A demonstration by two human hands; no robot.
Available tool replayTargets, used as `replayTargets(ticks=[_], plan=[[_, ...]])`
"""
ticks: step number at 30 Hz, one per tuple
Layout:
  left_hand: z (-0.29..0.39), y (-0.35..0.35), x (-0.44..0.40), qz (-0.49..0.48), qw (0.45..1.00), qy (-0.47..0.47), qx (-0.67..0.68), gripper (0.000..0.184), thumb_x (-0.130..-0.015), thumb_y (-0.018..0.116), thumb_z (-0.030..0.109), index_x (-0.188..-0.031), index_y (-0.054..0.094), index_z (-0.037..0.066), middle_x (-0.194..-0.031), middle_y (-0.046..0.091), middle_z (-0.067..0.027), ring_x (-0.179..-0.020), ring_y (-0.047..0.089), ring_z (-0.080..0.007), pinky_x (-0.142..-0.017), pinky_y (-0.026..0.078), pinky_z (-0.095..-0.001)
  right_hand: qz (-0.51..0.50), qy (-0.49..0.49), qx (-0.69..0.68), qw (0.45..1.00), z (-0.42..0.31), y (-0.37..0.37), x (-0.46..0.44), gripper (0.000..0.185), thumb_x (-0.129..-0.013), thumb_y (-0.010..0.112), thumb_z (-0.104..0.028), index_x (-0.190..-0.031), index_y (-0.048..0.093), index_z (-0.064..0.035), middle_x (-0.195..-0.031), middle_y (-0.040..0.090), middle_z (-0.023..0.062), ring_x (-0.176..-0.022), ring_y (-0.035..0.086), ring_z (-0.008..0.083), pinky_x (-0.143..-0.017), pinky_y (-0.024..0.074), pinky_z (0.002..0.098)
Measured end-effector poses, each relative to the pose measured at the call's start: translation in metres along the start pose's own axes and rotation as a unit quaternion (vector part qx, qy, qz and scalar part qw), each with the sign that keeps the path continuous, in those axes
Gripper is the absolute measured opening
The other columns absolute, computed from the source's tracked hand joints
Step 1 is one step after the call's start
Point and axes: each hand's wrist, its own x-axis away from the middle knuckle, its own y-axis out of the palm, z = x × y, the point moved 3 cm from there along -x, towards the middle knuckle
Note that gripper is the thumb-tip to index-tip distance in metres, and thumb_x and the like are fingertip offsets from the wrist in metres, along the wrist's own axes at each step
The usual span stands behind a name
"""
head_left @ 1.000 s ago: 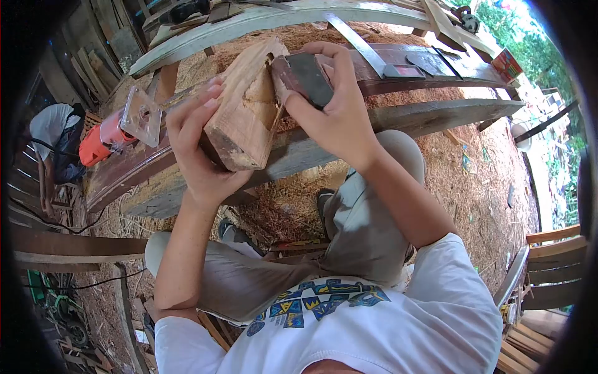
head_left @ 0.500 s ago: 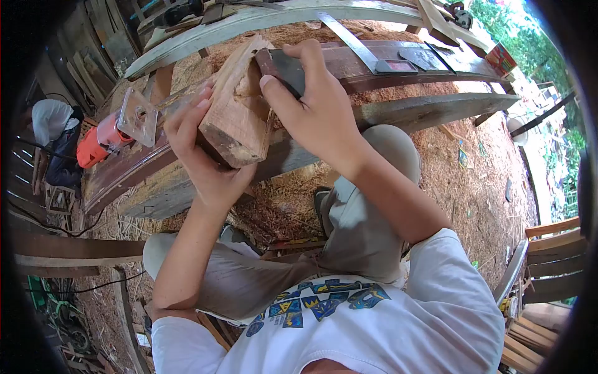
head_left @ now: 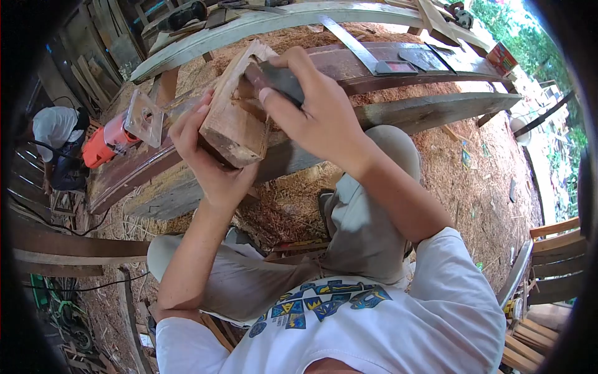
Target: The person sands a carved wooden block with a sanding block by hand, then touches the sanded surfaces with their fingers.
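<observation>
A chunky block of pale wood [head_left: 233, 128] with a rough notch in its side is held up in front of me. My left hand [head_left: 208, 153] wraps round its left side and underside. In my right hand [head_left: 314, 109] is a dark block [head_left: 281, 82] with a brown edge, gripped between thumb and fingers. Its near end touches the notched side of the wood. The right fingertips are partly hidden behind the dark block.
A brown plank bench [head_left: 339, 62] carries a metal square [head_left: 358, 47] and an orange power tool [head_left: 106, 146] with a clear base. A grey plank [head_left: 436, 111] runs nearer me. Another person [head_left: 56, 134] bends at the far left. Wood shavings [head_left: 461, 187] cover the ground.
My right hand has moved left with the dark block, which now sits farther into the notch. The wood is slightly more upright in my left hand.
</observation>
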Motion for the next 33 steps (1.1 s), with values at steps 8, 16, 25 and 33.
replayTargets(ticks=[8,16,25,33], plan=[[0.004,-0.004,-0.001,-0.024,0.999,-0.013,-0.037,0.098,-0.081,0.098,0.019,-0.157,0.037,0.007,-0.149,0.047,-0.0209,-0.147,0.056,-0.0411,-0.125,0.045,-0.0549,-0.025,0.006,-0.016,1.000,0.004,-0.003,0.004,0.042,-0.103,0.072,-0.032,-0.134,0.058,-0.0072,-0.103,0.075,0.0239,-0.097,0.075,0.0473,-0.086,0.0574,0.0486],[0.004,-0.006,-0.005,-0.038,0.998,-0.001,-0.049,0.098,-0.082,0.098,0.018,-0.157,0.036,0.008,-0.149,0.048,-0.0199,-0.146,0.058,-0.0411,-0.124,0.046,-0.0547,-0.025,0.051,0.009,0.998,0.017,-0.008,-0.014,0.039,-0.101,0.071,-0.032,-0.131,0.061,-0.0083,-0.087,0.072,0.0193,-0.080,0.073,0.0417,-0.075,0.0556,0.0467],[0.000,-0.012,-0.010,-0.045,0.999,-0.003,-0.028,0.096,-0.081,0.098,0.018,-0.156,0.039,0.008,-0.149,0.049,-0.0200,-0.146,0.058,-0.0422,-0.124,0.046,-0.0561,-0.049,-0.106,0.070,0.991,0.001,-0.010,-0.012,0.040,-0.093,0.075,-0.036,-0.124,0.067,-0.0128,-0.079,0.071,0.0189,-0.078,0.073,0.0460,-0.069,0.0563,0.0541],[-0.004,-0.011,-0.004,-0.047,0.999,0.014,-0.009,0.091,-0.081,0.097,0.016,-0.153,0.042,0.008,-0.149,0.050,-0.0203,-0.146,0.058,-0.0431,-0.124,0.047,-0.0560,-0.052,-0.075,0.010,0.996,-0.005,-0.004,-0.001,0.040,-0.091,0.075,-0.040,-0.121,0.068,-0.0150,-0.077,0.072,0.0183,-0.076,0.073,0.0470,-0.068,0.0572,0.0559]])
